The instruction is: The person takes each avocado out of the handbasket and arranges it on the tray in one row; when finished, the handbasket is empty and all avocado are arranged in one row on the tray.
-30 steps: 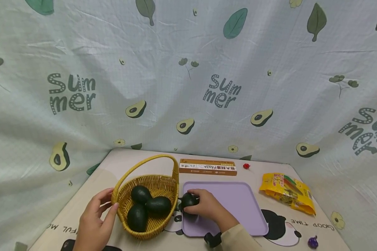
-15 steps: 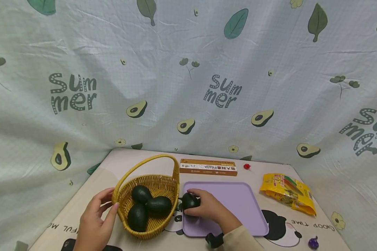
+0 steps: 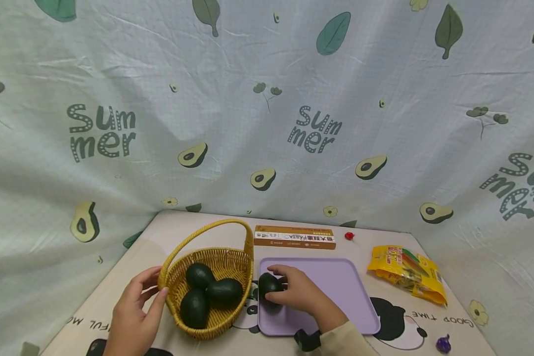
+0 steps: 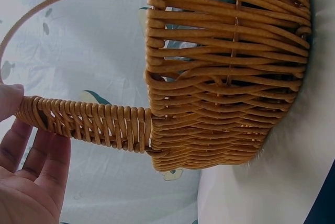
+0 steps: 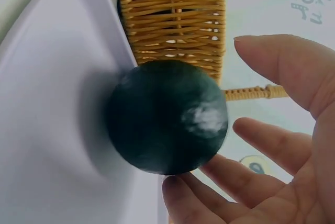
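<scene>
My left hand (image 3: 135,314) pinches the handle of a yellow-brown wicker basket (image 3: 206,331); thumb and fingertips lie on either side of the woven handle (image 4: 99,122) in the left wrist view. Inside the basket are three dark green avocados, one at the back (image 3: 200,275), one at the right (image 3: 225,293) and one at the front (image 3: 194,308). Another avocado (image 5: 167,116) sits at the left edge of the lilac tray (image 3: 333,296). My right hand (image 3: 300,294) is spread beside that avocado, the thumb off its surface and some fingertips right at its side.
Behind the tray lies a long pasta box (image 3: 294,238), with a small red item (image 3: 349,236) to its right. A yellow bag (image 3: 408,273) rests at the right side, and a small purple item (image 3: 443,343) near the front right. A patterned cloth (image 3: 267,123) hangs behind the table.
My right hand has eased slightly right, its fingers loosening from the avocado, which has shifted very little and stays on the tray's left side. The left hand and basket have not moved.
</scene>
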`<state>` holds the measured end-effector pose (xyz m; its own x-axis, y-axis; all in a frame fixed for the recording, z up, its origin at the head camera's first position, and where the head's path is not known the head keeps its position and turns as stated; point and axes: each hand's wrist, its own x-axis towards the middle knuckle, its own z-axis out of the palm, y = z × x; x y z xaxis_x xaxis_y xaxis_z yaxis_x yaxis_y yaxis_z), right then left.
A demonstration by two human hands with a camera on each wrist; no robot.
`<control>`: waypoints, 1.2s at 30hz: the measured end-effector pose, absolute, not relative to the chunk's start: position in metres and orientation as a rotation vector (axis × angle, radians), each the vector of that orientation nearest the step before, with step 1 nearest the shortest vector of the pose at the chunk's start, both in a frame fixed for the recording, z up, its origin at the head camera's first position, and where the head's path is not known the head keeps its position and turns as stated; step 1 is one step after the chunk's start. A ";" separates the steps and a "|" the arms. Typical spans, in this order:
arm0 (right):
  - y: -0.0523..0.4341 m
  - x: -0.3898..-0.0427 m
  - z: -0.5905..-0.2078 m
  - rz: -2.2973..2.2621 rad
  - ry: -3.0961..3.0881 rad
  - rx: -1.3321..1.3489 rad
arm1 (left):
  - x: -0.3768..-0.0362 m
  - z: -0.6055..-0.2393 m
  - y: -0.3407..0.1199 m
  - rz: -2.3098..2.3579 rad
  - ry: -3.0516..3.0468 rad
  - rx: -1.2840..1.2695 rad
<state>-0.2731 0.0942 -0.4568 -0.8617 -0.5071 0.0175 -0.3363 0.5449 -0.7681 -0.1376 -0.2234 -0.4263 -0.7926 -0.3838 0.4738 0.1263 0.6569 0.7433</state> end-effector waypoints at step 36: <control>0.072 -0.257 -0.404 -1.349 2.484 -0.923 | -0.136 -0.425 -0.223 -1.046 -2.252 0.183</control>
